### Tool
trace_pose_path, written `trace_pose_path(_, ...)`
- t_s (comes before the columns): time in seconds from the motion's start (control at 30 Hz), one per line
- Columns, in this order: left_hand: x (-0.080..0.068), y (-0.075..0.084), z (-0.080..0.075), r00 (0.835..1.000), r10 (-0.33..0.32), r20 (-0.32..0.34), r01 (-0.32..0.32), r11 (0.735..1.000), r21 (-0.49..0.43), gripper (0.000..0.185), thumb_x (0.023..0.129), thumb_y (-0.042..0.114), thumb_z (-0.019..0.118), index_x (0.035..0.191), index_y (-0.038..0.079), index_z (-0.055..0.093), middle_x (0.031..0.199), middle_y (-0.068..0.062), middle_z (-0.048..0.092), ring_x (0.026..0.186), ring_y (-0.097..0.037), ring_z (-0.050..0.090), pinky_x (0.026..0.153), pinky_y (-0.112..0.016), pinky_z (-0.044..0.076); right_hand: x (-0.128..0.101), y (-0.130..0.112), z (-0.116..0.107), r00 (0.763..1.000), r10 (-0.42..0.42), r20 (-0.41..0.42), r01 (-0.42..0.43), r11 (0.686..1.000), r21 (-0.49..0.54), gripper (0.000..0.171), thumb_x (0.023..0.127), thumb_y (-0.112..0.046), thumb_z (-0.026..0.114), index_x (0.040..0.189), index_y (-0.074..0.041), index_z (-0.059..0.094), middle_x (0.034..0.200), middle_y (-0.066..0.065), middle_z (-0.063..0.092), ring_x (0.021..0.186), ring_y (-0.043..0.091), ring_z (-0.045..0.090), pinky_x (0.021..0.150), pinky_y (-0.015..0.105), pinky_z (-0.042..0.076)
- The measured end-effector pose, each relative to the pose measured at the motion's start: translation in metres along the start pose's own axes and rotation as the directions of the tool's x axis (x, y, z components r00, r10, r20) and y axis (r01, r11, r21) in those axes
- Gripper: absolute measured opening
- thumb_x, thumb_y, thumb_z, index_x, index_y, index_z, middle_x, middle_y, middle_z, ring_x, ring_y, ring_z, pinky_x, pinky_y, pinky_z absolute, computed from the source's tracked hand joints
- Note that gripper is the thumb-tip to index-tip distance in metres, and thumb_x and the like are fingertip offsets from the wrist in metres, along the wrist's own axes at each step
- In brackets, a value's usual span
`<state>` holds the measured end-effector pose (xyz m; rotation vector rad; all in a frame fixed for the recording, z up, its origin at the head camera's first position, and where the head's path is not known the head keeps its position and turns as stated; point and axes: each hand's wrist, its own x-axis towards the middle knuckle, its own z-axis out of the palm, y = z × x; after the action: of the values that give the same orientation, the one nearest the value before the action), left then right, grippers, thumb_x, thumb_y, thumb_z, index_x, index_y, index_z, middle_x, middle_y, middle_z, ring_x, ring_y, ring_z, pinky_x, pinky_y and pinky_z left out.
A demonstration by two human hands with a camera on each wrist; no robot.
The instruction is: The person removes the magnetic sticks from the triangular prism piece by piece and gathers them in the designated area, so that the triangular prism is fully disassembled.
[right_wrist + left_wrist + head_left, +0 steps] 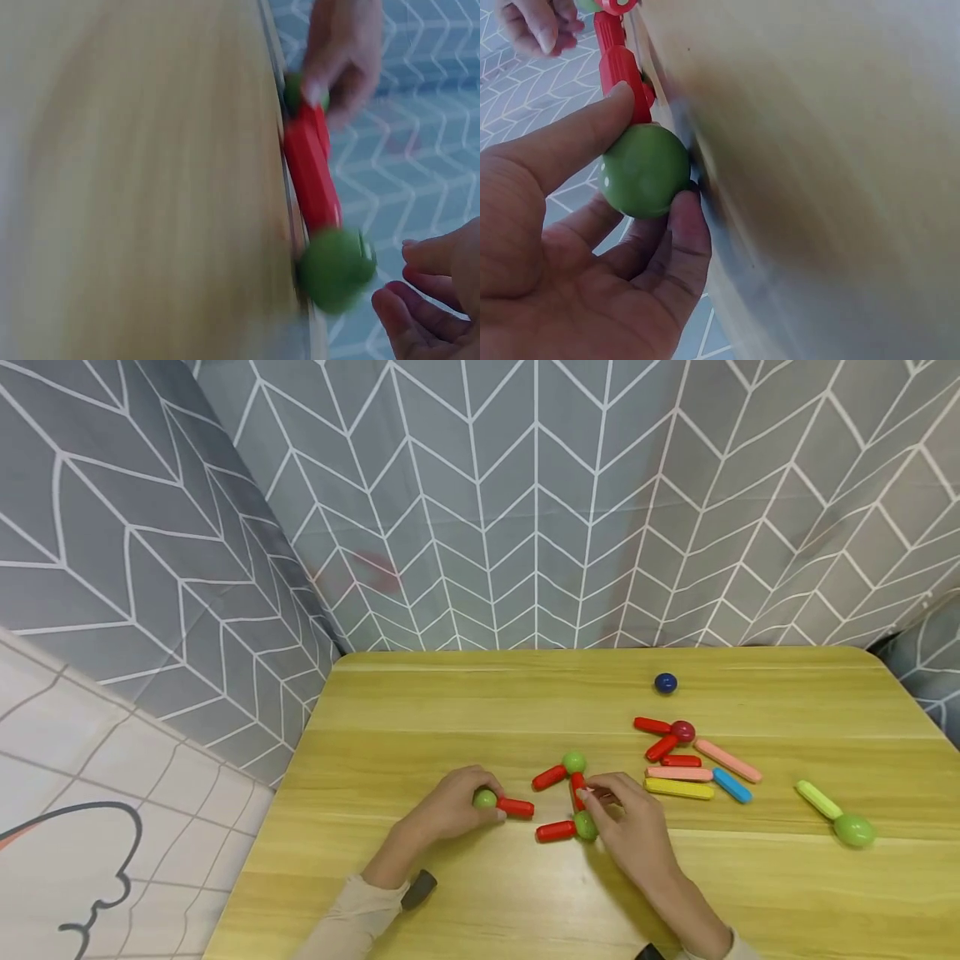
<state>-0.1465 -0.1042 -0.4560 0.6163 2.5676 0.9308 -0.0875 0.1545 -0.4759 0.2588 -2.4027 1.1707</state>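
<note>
Head view: my left hand (450, 806) rests on the yellow wooden counter (465, 702), its grip closed round a small green ball (485, 798) that is joined to a short red stick (515, 807). My right hand (626, 822) lies just to the right of it, fingertips pinching an upright-lying red stick (576, 789) that runs between an upper green ball (574, 762) and a lower green ball (585, 825). Two more red sticks (550, 777) branch leftward from those balls. Farther right, well apart from both hands, lie a cluster of red sticks round a dark red ball (682, 731), pink, yellow and blue sticks (678, 788), a dark blue ball (665, 682) near the back edge, and a light green stick with a large green ball (854, 830). A grey chevron-patterned cloth (536, 502) hangs behind.

Left wrist view: only here is the grip plain, with thumb (577, 142) and a curled finger (686, 232) clamped on the green ball, the red stick rising from it along the counter. My other hand shows at the top corner.

Right wrist view: blurred. A green ball (336, 270) and red stick (309, 172) lie along the counter edge; my right fingertips (431, 262) appear just beside the ball, and whether they touch it I cannot tell.
</note>
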Motion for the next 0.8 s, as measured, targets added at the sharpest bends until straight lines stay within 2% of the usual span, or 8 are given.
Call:
trace_pose_path(0.13,0.000,0.002,0.002,1.000,-0.005,-0.016,0.005,1.000,0.009,0.014,0.085,0.021,0.080,0.096,0.016,0.073,0.099,0.003,0.067,0.096,-0.015,0.059,0.089,-0.036,0.049,-0.002,-0.011,0.018,0.995,-0.039,0.088,0.035,0.998,0.046,0.022,0.079,0.001,0.082,0.098,-0.006,0.073,0.093,0.001,0.071,0.079,0.008,0.067,0.069,0.025,0.059)
trace_pose_path(0.3,0.001,0.003,0.004,0.999,0.007,-0.031,-0.007,1.000,0.024,0.015,0.084,0.021,0.081,0.095,0.015,0.074,0.100,0.002,0.069,0.099,-0.017,0.063,0.090,-0.039,0.051,0.001,-0.022,0.033,0.977,-0.029,0.210,0.012,0.996,0.084,0.023,0.081,-0.002,0.081,0.102,-0.005,0.073,0.098,0.005,0.074,0.080,0.011,0.072,0.069,0.020,0.058)
trace_pose_path(0.43,0.002,0.003,0.006,0.999,0.024,-0.027,-0.023,0.999,0.023,0.015,0.086,0.024,0.080,0.098,0.016,0.075,0.103,0.003,0.070,0.104,-0.019,0.064,0.095,-0.040,0.051,0.006,-0.026,0.040,0.962,-0.024,0.271,0.017,0.999,0.030,0.023,0.079,-0.004,0.083,0.100,-0.004,0.074,0.096,0.006,0.075,0.082,0.014,0.073,0.070,0.020,0.058)
trace_pose_path(0.63,0.002,0.002,0.008,1.000,0.012,-0.025,-0.012,1.000,-0.016,0.014,0.086,0.025,0.079,0.098,0.019,0.075,0.101,0.006,0.070,0.100,-0.015,0.063,0.092,-0.036,0.050,0.010,-0.027,0.045,0.934,-0.034,0.355,0.063,0.996,-0.068,0.022,0.077,-0.012,0.087,0.094,-0.010,0.074,0.092,-0.002,0.072,0.085,0.010,0.064,0.078,0.026,0.054)
trace_pose_path(0.8,0.002,0.001,0.008,1.000,0.019,-0.018,-0.020,0.998,-0.055,0.015,0.087,0.025,0.079,0.100,0.019,0.075,0.102,0.006,0.070,0.102,-0.014,0.063,0.093,-0.036,0.050,0.013,-0.028,0.048,0.907,-0.036,0.419,0.087,0.991,-0.103,0.019,0.079,-0.012,0.085,0.094,-0.010,0.075,0.092,-0.001,0.071,0.086,0.012,0.062,0.075,0.025,0.051)
